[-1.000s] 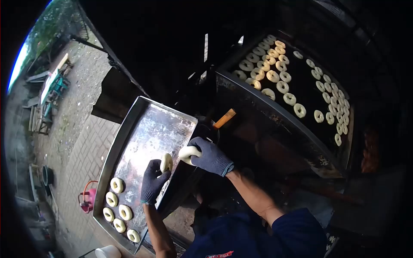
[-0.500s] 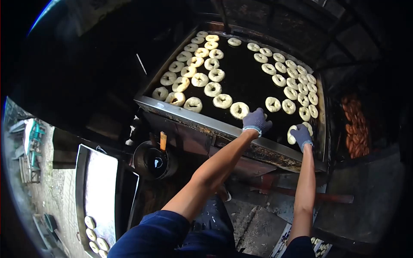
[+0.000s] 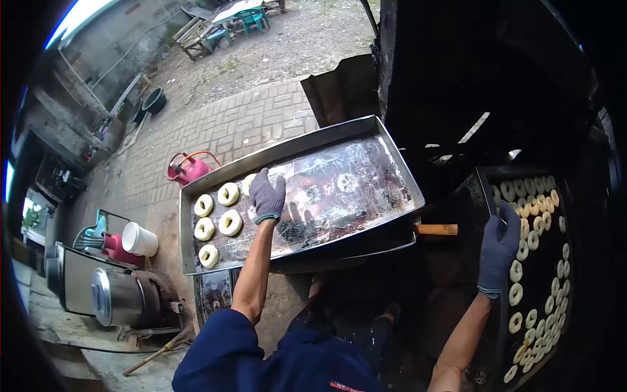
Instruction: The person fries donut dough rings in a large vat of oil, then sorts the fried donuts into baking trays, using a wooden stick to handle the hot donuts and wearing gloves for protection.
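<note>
Both hands wear grey knitted gloves. My left hand point(image 3: 268, 196) reaches over a large metal tray point(image 3: 297, 147), its fingers over a pale dough ring point(image 3: 248, 184) that they partly hide; whether it is gripped is unclear. More dough rings point(image 3: 230, 222) lie near the tray's left end, while its right part shows scratched bare metal. My right hand point(image 3: 500, 251) is at the near rim of the wide dark frying pan point(image 3: 484, 189) on the right. Its fingers look bent, and what they hold, if anything, is hard to see. Many dough rings point(image 3: 515, 294) sit in that pan.
A wooden handle point(image 3: 436, 229) sticks out right of the tray. Beyond the tray is a pink gas cylinder point(image 3: 189, 168). At the left stand a white bucket point(image 3: 140, 239) and a large metal pot point(image 3: 117, 297). Green chairs point(image 3: 251, 19) are far off.
The view has swung left, from the pan to the tray. My left hand has left the pan and is over the tray's dough rings. My right hand has let go of its dough ring.
</note>
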`<state>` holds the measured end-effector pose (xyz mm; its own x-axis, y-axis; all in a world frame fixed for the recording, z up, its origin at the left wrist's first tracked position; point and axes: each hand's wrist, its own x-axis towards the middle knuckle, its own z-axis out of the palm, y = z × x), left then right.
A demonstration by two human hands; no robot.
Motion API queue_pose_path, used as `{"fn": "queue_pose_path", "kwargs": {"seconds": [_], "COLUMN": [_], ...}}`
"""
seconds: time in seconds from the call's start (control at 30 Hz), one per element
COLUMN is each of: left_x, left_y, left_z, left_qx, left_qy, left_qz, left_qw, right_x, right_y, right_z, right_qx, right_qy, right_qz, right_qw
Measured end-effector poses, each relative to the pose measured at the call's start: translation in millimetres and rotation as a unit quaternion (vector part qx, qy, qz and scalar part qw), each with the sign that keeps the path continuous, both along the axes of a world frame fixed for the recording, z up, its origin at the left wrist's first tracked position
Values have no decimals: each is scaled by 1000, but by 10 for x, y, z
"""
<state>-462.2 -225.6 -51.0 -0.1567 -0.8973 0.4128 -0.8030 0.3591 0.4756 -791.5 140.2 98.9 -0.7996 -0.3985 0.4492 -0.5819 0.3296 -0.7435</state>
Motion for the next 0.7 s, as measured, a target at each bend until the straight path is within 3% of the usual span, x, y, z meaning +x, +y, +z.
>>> {"fn": "queue_pose_path", "kwargs": {"seconds": [0.03,0.07,0.1,0.17,0.2,0.23,0.27,0.3,0.33,0.37,0.4,0.43,0.47,0.5,0.57,0.63,0.7], "left_x": [550,1014,1373,1777,1829,1719,1783,1839,1891,1936,1988,1961,1834,1781,1224,270,-776], "left_y": [-265,-489,-704,-1068,-1219,-1153,-1237,-1306,-1312,-1299,-1302,-1229,-1089,-1101,-755,-114,587], "left_z": [158,96,-38,-231,-336,-121,-233,-383,-318,-239,-243,-291,-193,-326,-125,197,481], "left_qx": [135,110,85,200,228,224,232,239,292,346,374,373,342,285,242,306,353], "left_qy": [-100,-100,-102,-41,-71,-157,-128,-101,-106,-121,-65,4,28,20,39,226,193], "left_qz": [111,168,219,114,88,84,92,94,82,58,-37,-47,-55,-92,-138,-255,-367], "left_qw": [979,974,967,972,967,958,960,961,947,928,925,927,938,954,960,889,839], "right_x": [421,642,985,1582,1923,2243,2555,2808,3059,3246,3313,3343,3365,3173,2706,1948,1223], "right_y": [-616,-1227,-1778,-2901,-3369,-3855,-4224,-4407,-4576,-4535,-4586,-4567,-4742,-4361,-3697,-2690,-1483], "right_z": [71,-209,-352,-865,-1041,-1288,-1680,-1552,-1699,-1677,-1777,-1895,-2378,-2052,-1796,-1436,-1088], "right_qx": [26,24,60,171,223,282,269,336,341,314,314,286,299,256,130,30,-14], "right_qy": [-36,0,-59,-81,-89,-77,-45,-140,-161,-77,-93,-172,-107,-191,-231,-215,-264], "right_qz": [107,222,320,469,497,519,483,466,411,348,362,383,436,351,302,268,180], "right_qw": [993,975,944,863,834,803,832,806,830,880,873,862,842,880,915,938,947]}}
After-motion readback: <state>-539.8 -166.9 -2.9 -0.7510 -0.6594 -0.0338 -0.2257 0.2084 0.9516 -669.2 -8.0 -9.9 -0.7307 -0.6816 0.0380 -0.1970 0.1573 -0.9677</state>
